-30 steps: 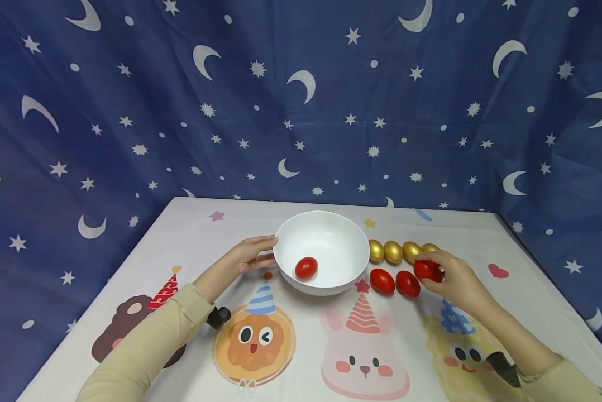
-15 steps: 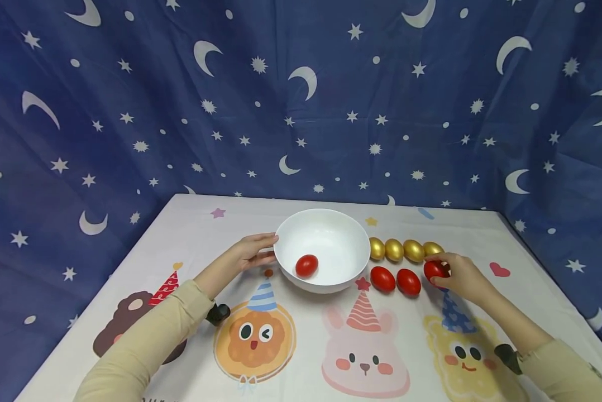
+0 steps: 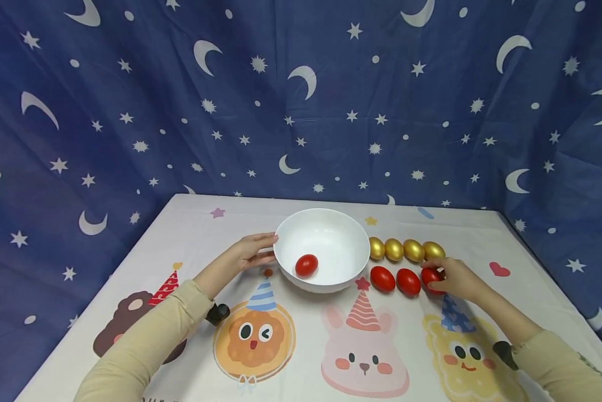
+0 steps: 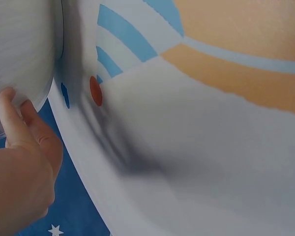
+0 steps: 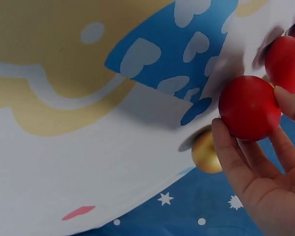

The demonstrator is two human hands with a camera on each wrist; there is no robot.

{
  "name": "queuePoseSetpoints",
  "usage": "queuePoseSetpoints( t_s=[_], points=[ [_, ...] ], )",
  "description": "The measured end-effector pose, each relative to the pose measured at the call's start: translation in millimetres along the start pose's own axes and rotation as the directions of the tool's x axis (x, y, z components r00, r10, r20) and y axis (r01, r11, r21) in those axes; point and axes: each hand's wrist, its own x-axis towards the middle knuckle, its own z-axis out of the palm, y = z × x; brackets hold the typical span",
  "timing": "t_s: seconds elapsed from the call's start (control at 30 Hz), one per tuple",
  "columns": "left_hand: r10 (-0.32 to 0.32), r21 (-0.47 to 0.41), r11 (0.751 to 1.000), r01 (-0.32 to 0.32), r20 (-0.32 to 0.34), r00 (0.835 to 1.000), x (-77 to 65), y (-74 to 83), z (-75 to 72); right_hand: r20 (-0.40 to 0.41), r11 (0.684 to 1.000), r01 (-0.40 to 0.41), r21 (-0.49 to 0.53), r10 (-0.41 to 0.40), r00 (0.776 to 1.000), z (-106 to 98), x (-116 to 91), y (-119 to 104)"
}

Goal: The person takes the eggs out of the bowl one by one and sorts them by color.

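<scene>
A red egg (image 3: 433, 280) sits at the right end of a front row, with the thumb and fingers of my right hand (image 3: 458, 279) around it. The right wrist view shows the held egg (image 5: 250, 108) pinched between thumb and fingertips. Two more red eggs, one at the row's left end (image 3: 382, 279) and one in the middle (image 3: 408, 282), lie beside it. My left hand (image 3: 253, 251) touches the left side of a white bowl (image 3: 343, 245), its extended fingers (image 4: 14, 118) against the outer wall. Inside the bowl lies another red egg (image 3: 306, 266).
Several gold eggs (image 3: 393, 250) form a row behind the red ones, right of the bowl. The white tablecloth (image 3: 220, 240) carries printed cartoon figures, including a pink rabbit (image 3: 364, 357). A blue curtain (image 3: 331, 156) with moons and stars hangs behind the table.
My right hand has carried the red egg slightly right, then lowered it to the end of the front row, uncovering the rightmost gold egg. The left hand and bowl have stayed put.
</scene>
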Motion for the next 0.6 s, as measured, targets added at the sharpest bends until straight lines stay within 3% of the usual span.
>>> queuePoseSetpoints(
  t_s=[0.6],
  points=[
    [0.002,-0.001,1.000,-0.002,0.021,1.000,3.8,0.2,-2.0,0.059,1.000,0.027,0.017,-0.027,0.998,2.7,0.8,-0.2]
  ],
)
